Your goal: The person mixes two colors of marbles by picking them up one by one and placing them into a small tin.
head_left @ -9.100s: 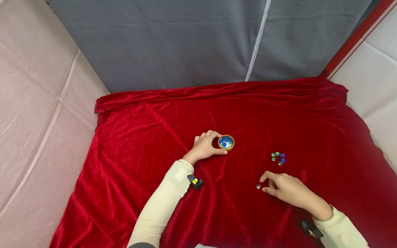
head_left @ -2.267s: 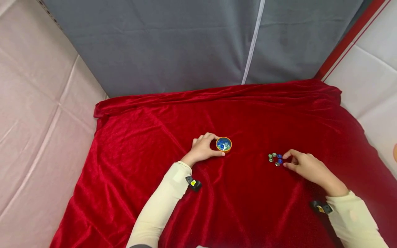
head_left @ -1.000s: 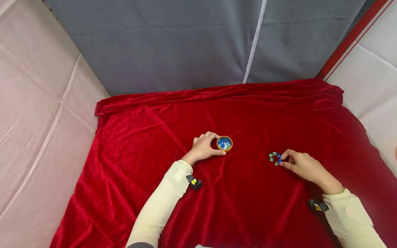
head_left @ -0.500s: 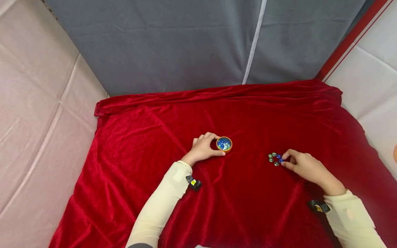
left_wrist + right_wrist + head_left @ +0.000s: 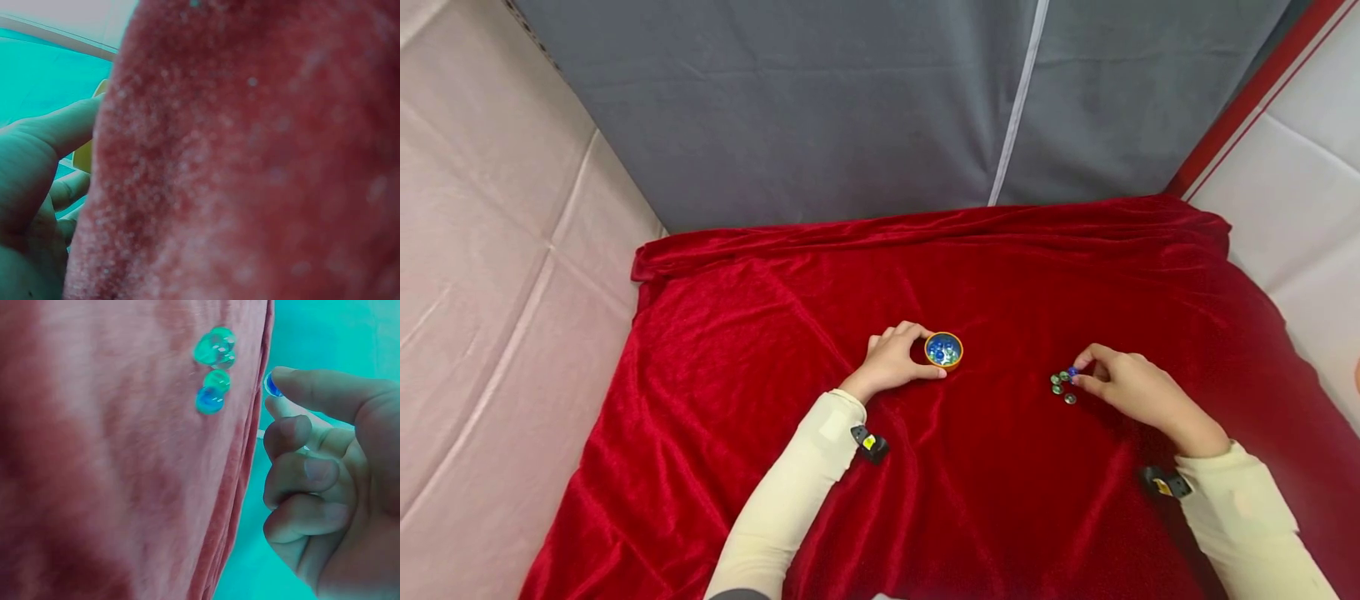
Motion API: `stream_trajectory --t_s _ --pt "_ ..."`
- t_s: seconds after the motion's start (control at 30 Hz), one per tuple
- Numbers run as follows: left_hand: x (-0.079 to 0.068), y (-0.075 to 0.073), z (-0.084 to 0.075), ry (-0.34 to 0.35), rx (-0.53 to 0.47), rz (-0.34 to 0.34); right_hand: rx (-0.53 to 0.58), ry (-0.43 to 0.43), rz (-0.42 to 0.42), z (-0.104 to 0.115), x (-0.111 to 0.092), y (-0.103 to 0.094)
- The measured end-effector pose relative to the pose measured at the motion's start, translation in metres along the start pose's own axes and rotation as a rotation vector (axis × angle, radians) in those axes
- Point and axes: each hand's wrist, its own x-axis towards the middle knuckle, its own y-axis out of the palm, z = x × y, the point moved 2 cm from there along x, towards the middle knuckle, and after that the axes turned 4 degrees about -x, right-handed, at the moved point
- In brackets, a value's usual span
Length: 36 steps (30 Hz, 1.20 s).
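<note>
In the head view my left hand (image 5: 891, 360) holds the side of a small round bowl (image 5: 943, 367), thumb on the near side and fingers on the far side. The bowl has an orange rim and blue and green glass marbles (image 5: 940, 354) inside. My right hand (image 5: 1131, 390) pinches a blue marble (image 5: 273, 384) between thumb and index finger, raised off the cloth in the right wrist view. Its other fingers are curled. Below it lie several green and clear marbles (image 5: 217, 381) and another blue marble (image 5: 209, 400). The left wrist view shows the left hand (image 5: 37, 162) partly behind cloth.
A wrinkled red velvet cloth (image 5: 970, 483) covers the table, bunched up along the back edge (image 5: 880, 229). Grey fabric (image 5: 820, 117) rises behind it. Pale panels stand at the left (image 5: 497, 250) and right (image 5: 1315, 167).
The lone marble nearer the front is gone from the cloth since the oldest frame. My right hand moved to the cluster, took a blue marble and lifted it. The left hand stays at the bowl.
</note>
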Motion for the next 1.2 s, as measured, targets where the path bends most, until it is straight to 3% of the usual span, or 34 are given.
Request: stream_trajectory --t_s 0.6,1.2 --pt "0.001 -0.001 -0.001 -0.005 0.005 0.002 0.002 -0.048 0.046 0.038 0.033 -0.013" --pt "0.002 0.0 0.0 -0.003 0.007 0.001 0.007 -0.106 0.089 0.076 0.063 -0.006"
